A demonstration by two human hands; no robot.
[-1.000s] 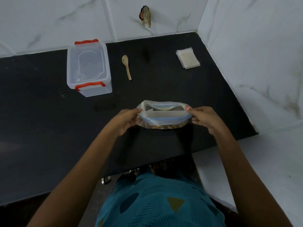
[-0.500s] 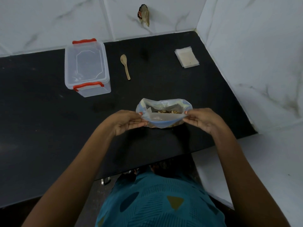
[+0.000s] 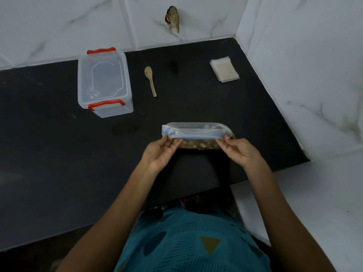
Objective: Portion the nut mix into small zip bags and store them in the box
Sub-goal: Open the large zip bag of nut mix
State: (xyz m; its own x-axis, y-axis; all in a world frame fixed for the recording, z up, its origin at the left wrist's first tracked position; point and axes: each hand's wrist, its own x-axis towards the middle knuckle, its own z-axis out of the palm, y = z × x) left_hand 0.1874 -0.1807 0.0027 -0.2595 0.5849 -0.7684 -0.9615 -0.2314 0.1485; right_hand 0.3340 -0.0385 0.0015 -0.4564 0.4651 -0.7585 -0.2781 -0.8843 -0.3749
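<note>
The large clear plastic bag with a blue zip strip (image 3: 196, 130) hangs between the two hands, just above or on the black stone counter (image 3: 49, 154); I cannot tell if its bottom touches. The brown nut mix (image 3: 198, 144) fills the lower part. I judge the bag soft and limp, with loose weight at the bottom, so it will sag and tip if one end is let go. The thin film is slippery. The best place to hold is the stiffer zip strip near its two ends.

The left hand (image 3: 159, 152) pinches the left end of the strip with thumb and curled fingers, palm turned partly up. The right hand (image 3: 240, 152) pinches the right end in the same way. The strip is pulled straight between them, and both forearms reach forward from the body.

Well ahead of the left hand stands the clear plastic box with red clips (image 3: 104, 83), lid on. A pale wooden spoon (image 3: 150, 81) lies ahead, between the hands and the wall. The stack of small clear zip bags (image 3: 225, 70) lies well ahead of the right hand.
</note>
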